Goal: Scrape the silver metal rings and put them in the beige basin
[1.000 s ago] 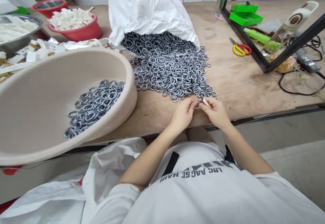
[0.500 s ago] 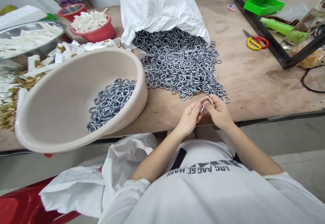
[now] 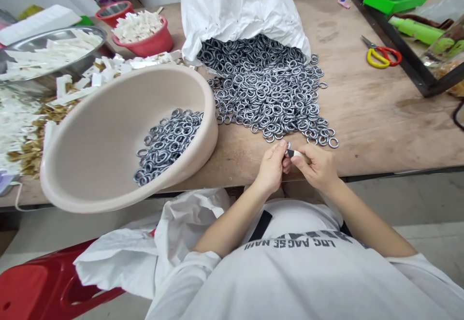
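Tool [image 3: 295,153] turned toward ring [image 3: 289,145]; left hand [image 3: 271,169] pinching ring, right hand [image 3: 320,166] tool

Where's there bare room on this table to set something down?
Bare wood lies between the ring pile and scissors, and from the right hand to the black frame. Crowded: the left side, with basin, metal bowl, red bowls and white pieces.

Small-parts workshop, plywood bench [image 3: 366,117], heaped metal rings [image 3: 268,97]

- Grey round metal rings [image 3: 270,93] just beyond the left hand [image 3: 271,169]: glossy, smooth.
- Beige round plastic basin [image 3: 97,141] left of that hand: matt, smooth.
- Flat brown wooden tabletop [image 3: 366,112] around it: matt.
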A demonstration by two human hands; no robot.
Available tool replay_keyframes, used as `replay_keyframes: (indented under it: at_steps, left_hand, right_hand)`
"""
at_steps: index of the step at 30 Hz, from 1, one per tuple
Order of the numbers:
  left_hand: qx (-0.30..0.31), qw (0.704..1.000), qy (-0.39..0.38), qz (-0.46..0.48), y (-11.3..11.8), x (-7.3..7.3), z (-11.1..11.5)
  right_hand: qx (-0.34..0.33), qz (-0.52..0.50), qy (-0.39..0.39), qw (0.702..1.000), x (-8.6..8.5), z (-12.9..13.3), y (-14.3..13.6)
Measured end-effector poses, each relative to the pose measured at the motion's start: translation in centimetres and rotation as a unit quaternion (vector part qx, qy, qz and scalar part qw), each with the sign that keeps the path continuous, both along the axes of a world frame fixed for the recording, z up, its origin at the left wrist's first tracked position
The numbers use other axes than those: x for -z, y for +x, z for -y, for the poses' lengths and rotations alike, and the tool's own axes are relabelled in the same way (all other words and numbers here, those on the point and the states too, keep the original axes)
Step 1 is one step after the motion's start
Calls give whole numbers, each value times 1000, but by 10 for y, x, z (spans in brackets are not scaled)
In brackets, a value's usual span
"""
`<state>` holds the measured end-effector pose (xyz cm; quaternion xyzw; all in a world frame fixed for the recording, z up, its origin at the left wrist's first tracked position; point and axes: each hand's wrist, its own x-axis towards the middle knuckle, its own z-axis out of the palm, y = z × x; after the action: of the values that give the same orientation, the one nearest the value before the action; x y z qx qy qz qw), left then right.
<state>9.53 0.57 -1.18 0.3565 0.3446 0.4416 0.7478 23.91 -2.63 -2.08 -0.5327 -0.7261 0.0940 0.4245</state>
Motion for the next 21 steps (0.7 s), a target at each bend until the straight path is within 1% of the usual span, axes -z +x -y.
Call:
replay_keyframes:
  at_steps: [5,9,12,14,17,19,21]
  left_hand:
    - [-1,1000,2,3,0,0,1]
    - [10,1000,-5,7,-1,0,0]
    - [20,1000,-2,6,-2,0,1]
    - [44,999,15,-1,-3,-1,2]
    - [83,996,36,0,-7,-1,3]
    - [71,997,22,17,-10,0,2]
    - [44,999,-2,26,-12,0,-1]
  right_hand:
    - [-1,-2,-3,1000,-1,-1,1]
    - [-11,-4,-6,1000,-1,0,1]
    - [-15,-12,-24,1000,0,-1,1]
    - [11,-34,-57,998,-1,-4,2]
    - [92,-76,-86,989,-5,-12,11]
    - [135,-72,-81,985,-8,-17,21]
    - [167,-30,-72,983,-10,-24,32]
